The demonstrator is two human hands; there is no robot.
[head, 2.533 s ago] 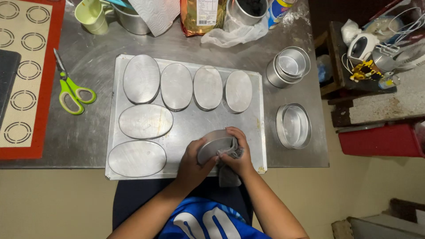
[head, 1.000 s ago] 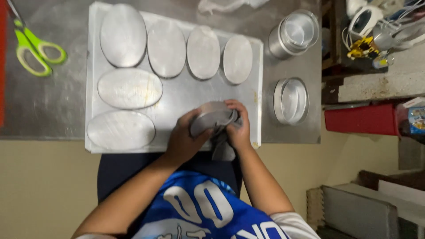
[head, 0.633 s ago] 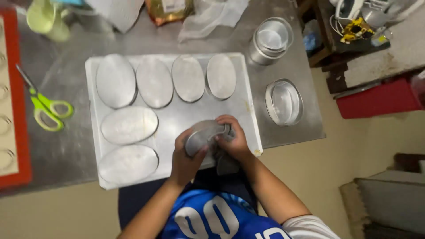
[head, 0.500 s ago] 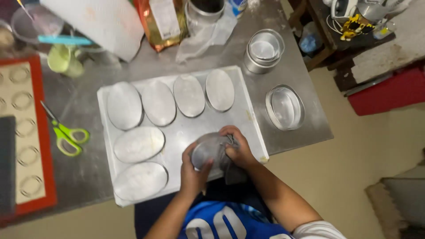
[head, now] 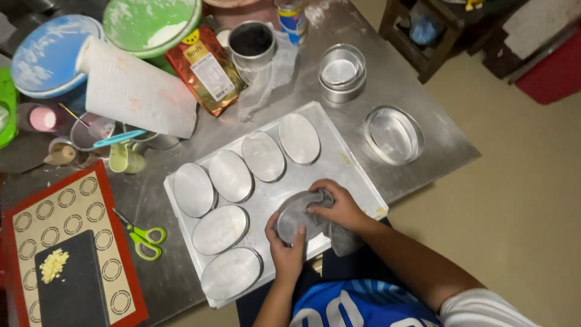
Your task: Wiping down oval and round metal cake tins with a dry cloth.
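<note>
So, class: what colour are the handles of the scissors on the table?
Bright green handles on the scissors, seen in the head view.

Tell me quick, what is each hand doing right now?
Left hand: closed on the oval metal pan, holding it over the tray.
Right hand: closed on a grey cloth, pressing it into the pan.

Oval tin (head: pixel 295 217): dull grey metal, smooth. Rag (head: pixel 339 233): soft grey cloth, matt. Tray (head: pixel 351 169): brushed metal, matt. Table (head: pixel 417 85): scuffed steel, faint sheen. Scissors (head: pixel 142 235): glossy green plastic handles. Paper towel roll (head: pixel 136 91): white, textured. Mat (head: pixel 91 200): matt, red-edged.
</note>
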